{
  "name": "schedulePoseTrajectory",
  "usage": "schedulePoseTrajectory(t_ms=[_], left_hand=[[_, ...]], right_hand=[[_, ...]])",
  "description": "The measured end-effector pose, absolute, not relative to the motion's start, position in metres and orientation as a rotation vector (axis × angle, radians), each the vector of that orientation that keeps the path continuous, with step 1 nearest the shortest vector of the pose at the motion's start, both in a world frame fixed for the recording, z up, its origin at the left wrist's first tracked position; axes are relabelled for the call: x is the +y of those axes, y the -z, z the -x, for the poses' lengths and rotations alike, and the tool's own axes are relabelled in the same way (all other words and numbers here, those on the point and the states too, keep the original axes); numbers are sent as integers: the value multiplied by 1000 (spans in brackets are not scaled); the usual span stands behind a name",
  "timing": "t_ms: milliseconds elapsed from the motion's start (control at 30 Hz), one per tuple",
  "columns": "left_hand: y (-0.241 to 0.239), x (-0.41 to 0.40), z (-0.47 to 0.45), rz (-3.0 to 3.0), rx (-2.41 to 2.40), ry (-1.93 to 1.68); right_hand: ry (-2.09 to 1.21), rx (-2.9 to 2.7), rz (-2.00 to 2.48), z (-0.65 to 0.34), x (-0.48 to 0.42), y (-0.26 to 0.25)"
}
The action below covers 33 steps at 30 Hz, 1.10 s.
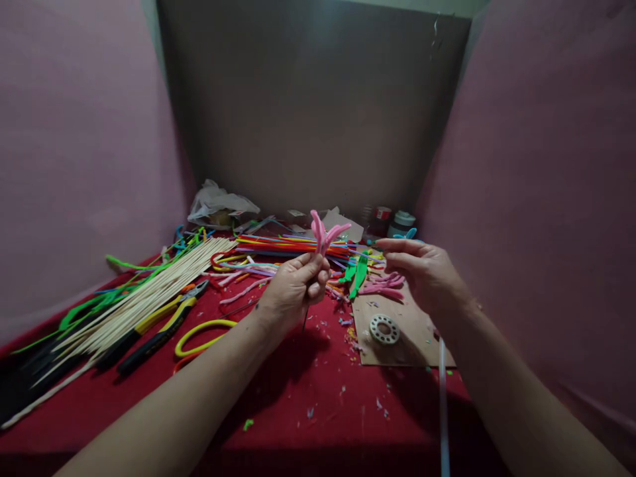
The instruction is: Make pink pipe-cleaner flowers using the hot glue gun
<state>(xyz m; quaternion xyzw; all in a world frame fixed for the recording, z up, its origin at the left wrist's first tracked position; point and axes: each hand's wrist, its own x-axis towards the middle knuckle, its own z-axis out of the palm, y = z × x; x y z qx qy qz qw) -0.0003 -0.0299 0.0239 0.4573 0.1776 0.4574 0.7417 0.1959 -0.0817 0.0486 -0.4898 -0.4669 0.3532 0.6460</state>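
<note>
My left hand (301, 281) is closed around the base of a pink pipe-cleaner flower (322, 233), whose fuzzy petals point upward. Below the fist, a thin dark stem shows. To the right, my right hand (424, 268) is raised over the board with thumb and fingertips pinched together; what they hold, if anything, is too small to make out. Pink pipe-cleaner pieces (385, 286) and green leaf shapes (358, 273) lie between the two hands. Beneath the right hand, a pale round spool with holes (384, 329) rests on the wooden board (370, 354).
Wooden skewers (149, 298), yellow-black pliers (173, 324) and yellow-handled scissors (199, 331) lie at left. Behind are colored pipe cleaners (293, 246), a plastic bag (218, 199) and a lidded jar (402, 222). A translucent strip (444, 411) runs by my right forearm. Scraps dot the red cloth (318, 391).
</note>
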Motion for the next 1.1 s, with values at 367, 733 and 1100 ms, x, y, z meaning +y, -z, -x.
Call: schedulePoseTrajectory(t_ms=[367, 733, 1100], left_hand=[[-19, -27, -2, -1033, 440, -954], [-6, -32, -9, -1003, 317, -795], [-18, -46, -7, -1087, 243, -725]], right_hand=[[347, -2015, 2334, -224, -76, -13], [843, -1847, 1281, -205, -92, -27], [636, -1814, 1148, -203, -106, -27]])
